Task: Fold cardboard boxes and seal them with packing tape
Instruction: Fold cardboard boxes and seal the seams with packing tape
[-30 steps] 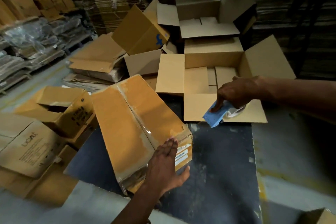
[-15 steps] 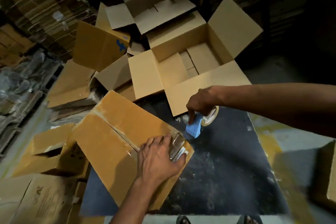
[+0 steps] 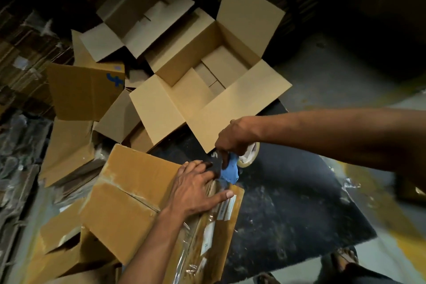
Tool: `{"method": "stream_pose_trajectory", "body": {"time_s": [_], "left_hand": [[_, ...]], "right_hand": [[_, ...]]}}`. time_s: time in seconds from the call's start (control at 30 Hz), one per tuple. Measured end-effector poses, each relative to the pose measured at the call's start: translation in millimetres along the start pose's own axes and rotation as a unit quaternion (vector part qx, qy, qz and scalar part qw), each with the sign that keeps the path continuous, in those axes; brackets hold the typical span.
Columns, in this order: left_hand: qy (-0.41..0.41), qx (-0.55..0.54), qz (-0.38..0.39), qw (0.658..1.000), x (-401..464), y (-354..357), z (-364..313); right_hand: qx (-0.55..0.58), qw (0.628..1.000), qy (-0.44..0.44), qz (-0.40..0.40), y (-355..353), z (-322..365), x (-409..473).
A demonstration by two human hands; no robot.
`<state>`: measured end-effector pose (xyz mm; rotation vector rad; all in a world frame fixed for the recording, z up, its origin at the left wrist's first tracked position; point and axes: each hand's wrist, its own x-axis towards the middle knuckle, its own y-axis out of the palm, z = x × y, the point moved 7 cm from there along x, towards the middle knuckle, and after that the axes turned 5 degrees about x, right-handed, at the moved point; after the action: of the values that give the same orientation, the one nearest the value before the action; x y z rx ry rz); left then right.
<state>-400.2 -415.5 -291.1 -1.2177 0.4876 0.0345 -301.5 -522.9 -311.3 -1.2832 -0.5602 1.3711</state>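
Observation:
A closed brown cardboard box point(image 3: 129, 203) lies on the dark table point(image 3: 288, 210), its flap seam running diagonally, with old clear tape and white labels on its near side. My left hand point(image 3: 196, 189) presses flat on the box's top near the right corner, fingers spread. My right hand point(image 3: 232, 140) grips a blue tape dispenser point(image 3: 230, 170) with a roll of clear tape point(image 3: 249, 157). The dispenser's tip sits at the box's far right corner, right beside my left fingertips.
An open pale box point(image 3: 207, 80) with flaps spread stands just behind the dispenser. Another open box point(image 3: 138, 14) sits farther back. A brown box with a blue logo point(image 3: 87, 90) and flattened cartons lie at left. Feet in sandals point(image 3: 343, 258) show at bottom right.
My left hand slid up from the box's side onto its top. My right hand brought the dispenser down and left until it met the box's corner. The camera tilted.

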Motion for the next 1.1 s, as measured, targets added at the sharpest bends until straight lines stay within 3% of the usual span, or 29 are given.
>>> {"method": "stream_pose_trajectory", "body": {"time_s": [0.07,0.2,0.4,0.57,0.63,0.73,0.8,1.03,1.1], "left_hand": [[0.008,-0.004,0.004,1.0,5,2,-1],[0.008,-0.022,0.024,0.999,15,6,-3],[0.034,0.008,0.089,0.995,33,12,-6],[0.051,-0.003,0.144,0.988,42,16,-5],[0.034,-0.072,0.118,0.99,43,14,1],[-0.04,-0.205,-0.026,0.978,39,10,20],[-0.094,-0.217,-0.102,0.966,33,13,35],[-0.13,-0.188,-0.124,0.966,36,37,40],[-0.137,-0.201,-0.125,0.962,34,43,43]], "right_hand": [[-0.01,0.999,0.001,0.037,10,-5,0],[-0.007,0.992,0.108,0.07,38,-32,-3],[0.156,0.975,0.096,0.128,102,-68,-15],[0.168,0.962,0.122,0.177,144,-75,-12],[0.176,0.96,0.144,0.163,160,-83,-5],[0.211,0.955,0.179,0.107,177,-94,4],[0.205,0.955,0.187,0.104,181,-93,7],[0.191,0.954,0.217,0.081,165,-90,-5],[0.246,0.944,0.219,-0.024,135,-82,-6]]}}
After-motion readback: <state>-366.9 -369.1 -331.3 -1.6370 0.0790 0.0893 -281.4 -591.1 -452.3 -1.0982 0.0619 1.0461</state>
